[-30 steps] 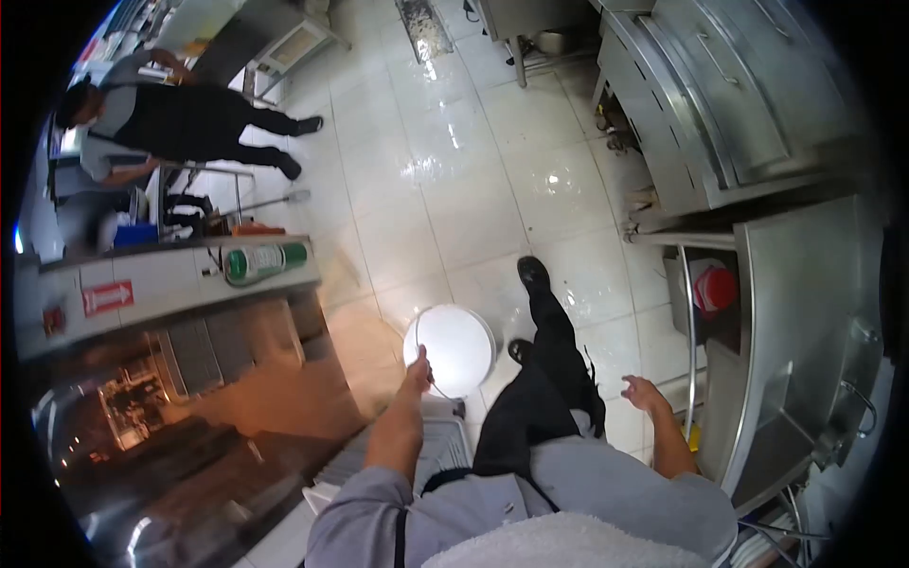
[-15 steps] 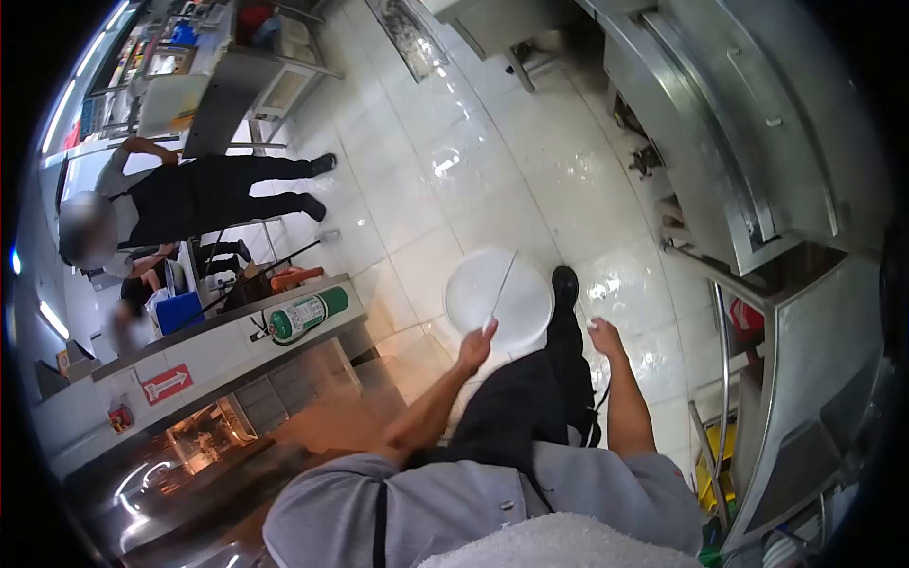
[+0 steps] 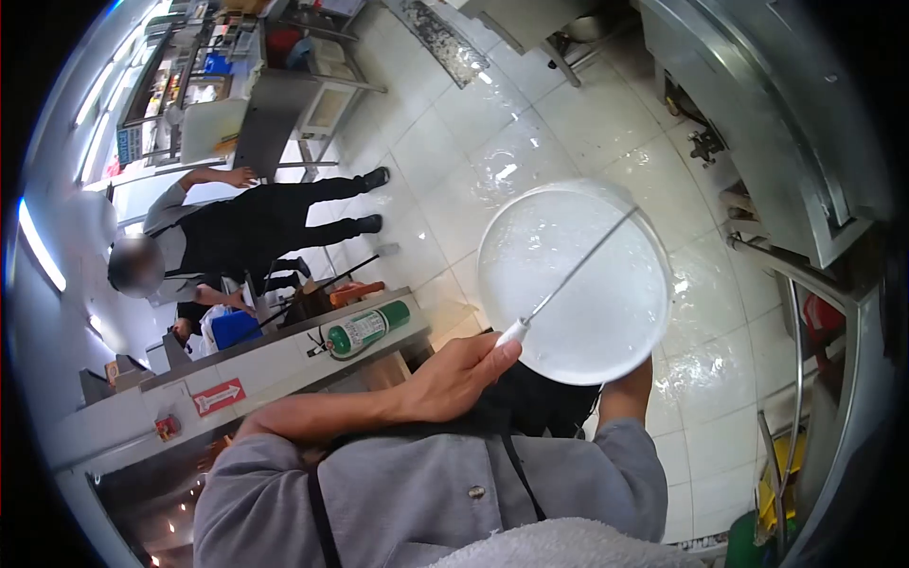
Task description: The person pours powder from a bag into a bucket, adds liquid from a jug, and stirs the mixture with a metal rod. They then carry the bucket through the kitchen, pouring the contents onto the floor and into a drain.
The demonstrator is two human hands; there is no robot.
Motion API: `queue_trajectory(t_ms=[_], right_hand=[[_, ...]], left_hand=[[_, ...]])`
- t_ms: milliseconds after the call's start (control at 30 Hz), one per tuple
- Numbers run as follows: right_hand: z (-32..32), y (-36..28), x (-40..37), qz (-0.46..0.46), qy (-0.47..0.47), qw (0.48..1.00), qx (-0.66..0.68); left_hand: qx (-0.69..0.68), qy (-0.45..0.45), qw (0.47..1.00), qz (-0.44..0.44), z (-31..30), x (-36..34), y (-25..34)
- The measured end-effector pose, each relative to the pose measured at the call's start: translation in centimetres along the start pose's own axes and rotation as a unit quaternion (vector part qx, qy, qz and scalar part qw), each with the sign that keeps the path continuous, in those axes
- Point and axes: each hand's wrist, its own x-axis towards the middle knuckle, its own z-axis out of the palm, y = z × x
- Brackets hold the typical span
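My left hand (image 3: 466, 375) is closed around the white handle of a long, thin metal tool (image 3: 579, 268). Its shaft slants up and to the right across the mouth of a round white bucket (image 3: 578, 355); it shows too thinly to name its kind. The bucket is raised in front of my body, its pale inside facing up at me with glare on it. My right forearm (image 3: 627, 393) runs up behind the bucket's near right rim, on the side where it is held. The right hand itself is hidden behind the bucket.
A green fire extinguisher (image 3: 367, 328) lies on the ledge at left. Beyond it a person in dark trousers (image 3: 256, 220) stands near a work table. Steel equipment (image 3: 757, 104) lines the right side, with a metal rail (image 3: 797, 379). Wet-looking tiles (image 3: 530, 142) cover the floor.
The bucket has come up from near the floor toward me, and my right hand has gone behind it. My left hand has risen with the white-handled tool. The view has shifted.
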Motion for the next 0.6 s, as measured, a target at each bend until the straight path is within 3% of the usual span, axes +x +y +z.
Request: queue_trajectory(t_ms=[67,133,400,600], right_hand=[[0.6,1.5,0.6,0.011,0.023,0.999,0.036],[0.7,2.8,1.0,0.017,0.054,0.997,0.055],[2.1,8.1,3.3,0.014,0.208,0.973,0.095],[8.1,12.0,9.0,0.013,0.284,0.955,0.082]], left_hand=[[0.002,0.012,1.000,0.021,-0.8,-0.5,0.9],[0.007,-0.048,0.998,0.030,-1.4,0.1,1.0],[0.056,-0.116,0.980,0.149,-7.7,11.3,-3.9],[-0.007,-0.142,0.981,0.134,-15.7,19.8,-10.9]])
